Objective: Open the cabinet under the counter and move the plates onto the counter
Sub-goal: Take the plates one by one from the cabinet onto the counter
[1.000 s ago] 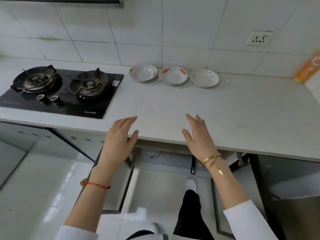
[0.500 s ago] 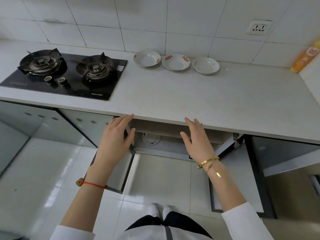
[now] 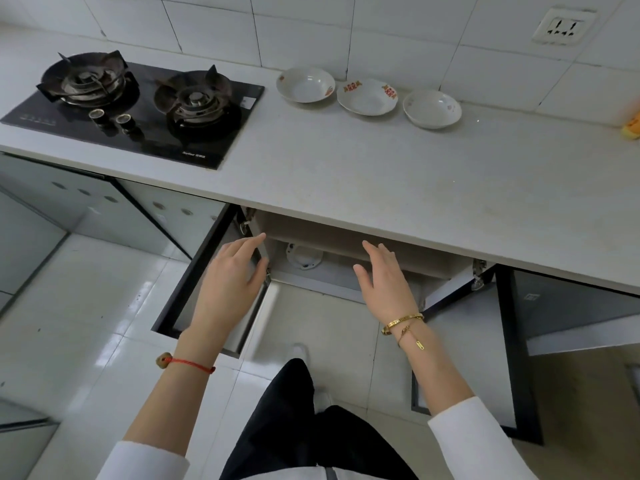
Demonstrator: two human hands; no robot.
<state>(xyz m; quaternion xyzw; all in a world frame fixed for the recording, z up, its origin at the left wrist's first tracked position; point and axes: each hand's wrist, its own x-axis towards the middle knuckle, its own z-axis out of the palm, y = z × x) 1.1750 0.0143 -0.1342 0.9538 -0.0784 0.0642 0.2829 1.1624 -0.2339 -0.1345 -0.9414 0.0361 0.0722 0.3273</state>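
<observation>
Both hands hold nothing. The left hand (image 3: 231,284) is spread loosely, fingers nearly straight and pointing toward 1 o'clock, thumb apart at its right side, over the upper edge of the left cabinet door (image 3: 194,282); whether it touches that edge cannot be told. The right hand (image 3: 384,278) is likewise relaxed and open, fingers straight and aimed toward 11 o'clock at the cabinet opening (image 3: 343,251), not touching anything that shows.

Both doors stand swung out: the left one at 9 o'clock of the left hand, the right cabinet door (image 3: 485,341) at 4 o'clock of the right hand. Inside the opening, between the two hands, a white round fitting (image 3: 304,258) sits on the back wall.

Directly at 12 o'clock, well apart from the hands, three plates rest in a row at the back of the counter (image 3: 381,174) by the tiled wall: the left plate (image 3: 305,84), the middle plate (image 3: 367,97) with red lettering on its rim, and the right plate (image 3: 432,109). The left and middle rims look touching; the right plate lies just beside the middle one. A gas hob (image 3: 138,109) lies at 10 o'clock.
</observation>
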